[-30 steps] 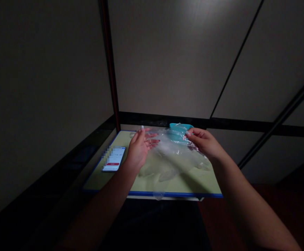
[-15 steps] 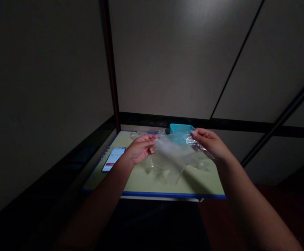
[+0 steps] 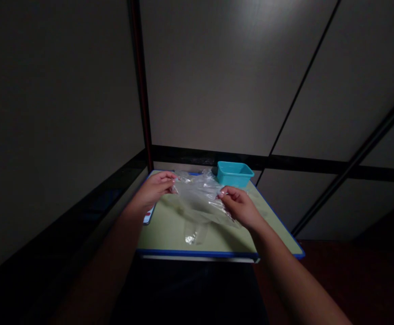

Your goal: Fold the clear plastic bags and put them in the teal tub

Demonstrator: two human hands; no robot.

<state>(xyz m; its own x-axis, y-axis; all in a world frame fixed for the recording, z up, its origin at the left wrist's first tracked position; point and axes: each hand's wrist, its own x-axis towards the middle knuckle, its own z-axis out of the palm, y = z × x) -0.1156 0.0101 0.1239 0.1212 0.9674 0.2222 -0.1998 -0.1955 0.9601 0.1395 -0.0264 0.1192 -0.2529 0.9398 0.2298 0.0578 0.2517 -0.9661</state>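
A clear plastic bag (image 3: 200, 196) is stretched between my two hands above a pale green table (image 3: 170, 234). My left hand (image 3: 157, 188) pinches its left edge between thumb and fingers. On the other side, my right hand (image 3: 238, 204) grips the bag's right part with closed fingertips. The bag's lower end hangs close over the tabletop. Behind it lies more crumpled clear plastic (image 3: 205, 177), and I cannot tell whether it is a separate piece.
A turquoise plastic basket (image 3: 235, 175) stands at the table's back right. A phone (image 3: 148, 216) lies at the left, mostly hidden by my left hand and forearm. Panelled walls (image 3: 210, 90) rise behind and to the left.
Both hands have moved left with the bag, and my right hand is also lower. The basket now shows fully, while my left arm covers more of the phone.
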